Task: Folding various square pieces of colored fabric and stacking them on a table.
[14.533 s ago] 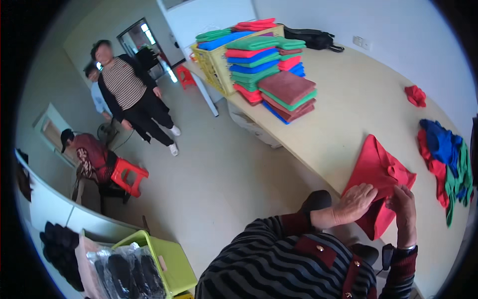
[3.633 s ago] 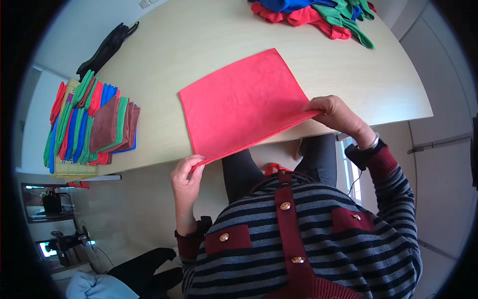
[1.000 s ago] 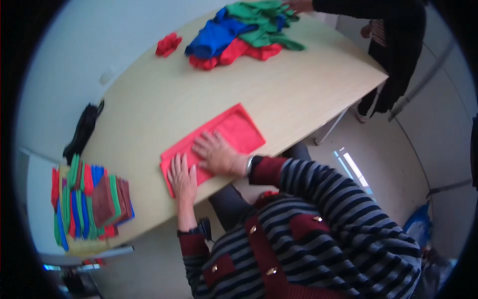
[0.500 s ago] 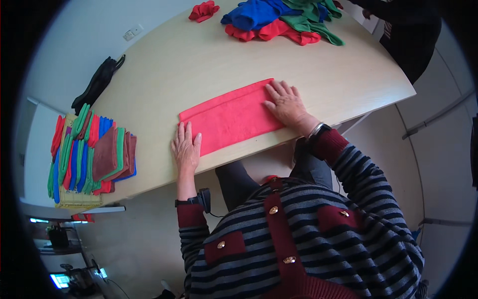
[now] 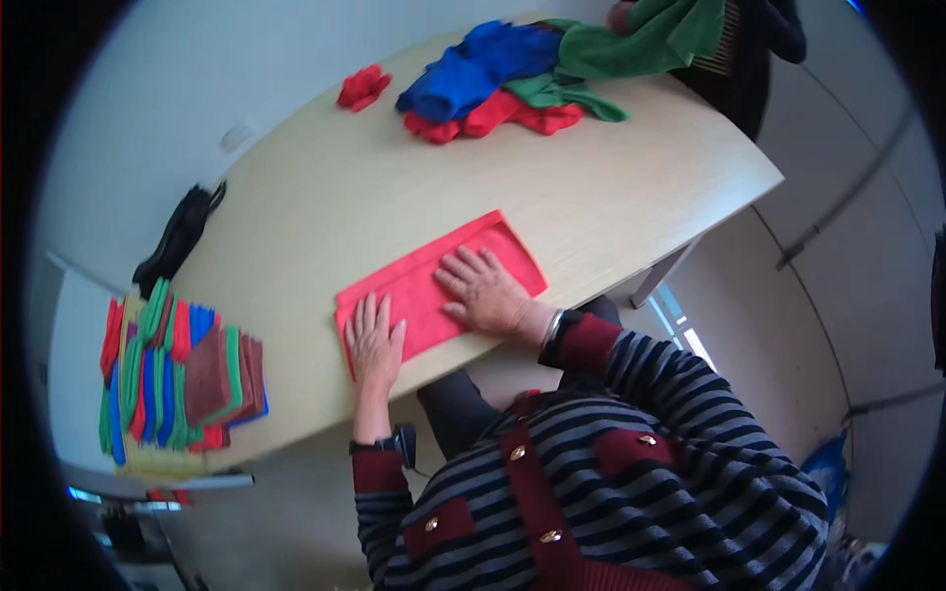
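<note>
A red cloth (image 5: 424,286), folded into a long rectangle, lies flat near the table's front edge. On its left end rests my left hand (image 5: 373,343), fingers stretched out and pressed lightly down. My right hand (image 5: 483,294) lies flat with spread fingers on the cloth, right of its middle. Neither hand grips anything. The right end of the cloth shows uncovered beyond my right hand.
Stacks of folded cloths (image 5: 163,379) in several colours stand at the table's left. Behind them lies a black umbrella-like bundle (image 5: 179,236). A loose pile of cloths (image 5: 483,74) and a crumpled red cloth (image 5: 364,88) lie at the back. A co-worker (image 5: 754,69) handles a green cloth (image 5: 655,41).
My right hand has slid left from the cloth's right end toward its middle. The view has shifted. At the far right, the co-worker has lifted a green cloth from the pile.
</note>
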A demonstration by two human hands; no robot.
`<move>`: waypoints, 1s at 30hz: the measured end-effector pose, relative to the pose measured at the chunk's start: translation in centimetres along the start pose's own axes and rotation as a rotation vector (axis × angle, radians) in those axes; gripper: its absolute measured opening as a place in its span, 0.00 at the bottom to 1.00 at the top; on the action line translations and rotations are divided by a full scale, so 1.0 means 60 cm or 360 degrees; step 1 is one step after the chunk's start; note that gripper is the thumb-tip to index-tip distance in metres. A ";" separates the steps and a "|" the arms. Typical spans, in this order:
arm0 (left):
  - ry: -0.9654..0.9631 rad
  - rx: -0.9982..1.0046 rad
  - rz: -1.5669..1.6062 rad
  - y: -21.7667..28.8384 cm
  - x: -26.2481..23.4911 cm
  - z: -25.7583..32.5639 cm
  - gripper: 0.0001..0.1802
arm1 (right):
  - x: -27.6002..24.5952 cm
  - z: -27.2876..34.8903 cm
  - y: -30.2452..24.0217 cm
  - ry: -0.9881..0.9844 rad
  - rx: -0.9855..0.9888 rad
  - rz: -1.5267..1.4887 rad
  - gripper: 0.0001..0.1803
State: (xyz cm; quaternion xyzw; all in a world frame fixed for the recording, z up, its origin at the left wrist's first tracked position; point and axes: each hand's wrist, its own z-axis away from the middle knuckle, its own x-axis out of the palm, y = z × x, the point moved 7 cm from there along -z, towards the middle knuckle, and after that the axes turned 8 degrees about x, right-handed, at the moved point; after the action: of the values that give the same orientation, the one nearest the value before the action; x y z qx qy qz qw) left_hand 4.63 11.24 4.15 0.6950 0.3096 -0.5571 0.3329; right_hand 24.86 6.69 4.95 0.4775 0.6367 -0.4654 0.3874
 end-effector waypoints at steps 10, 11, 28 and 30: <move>-0.0034 0.0043 0.0055 0.006 0.006 0.005 0.33 | -0.039 0.010 0.086 -0.0017 0.0069 0.0004 0.35; -0.0036 0.0018 0.0039 0.004 0.003 0.011 0.33 | -0.044 0.008 0.085 -0.0067 0.0090 0.0049 0.35; -0.0158 0.0008 -0.0031 0.056 0.000 -0.001 0.33 | -0.011 0.008 -0.014 -0.0116 -0.0168 -0.0196 0.35; -0.0156 0.0008 -0.0035 0.056 0.004 -0.005 0.33 | -0.008 0.008 -0.011 -0.0127 -0.0161 -0.0197 0.35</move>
State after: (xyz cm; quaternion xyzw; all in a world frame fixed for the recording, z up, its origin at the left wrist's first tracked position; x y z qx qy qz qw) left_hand 7.51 9.53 4.38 0.6643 0.2991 -0.5949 0.3397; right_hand 24.38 6.07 5.41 0.3980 0.6716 -0.4745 0.4066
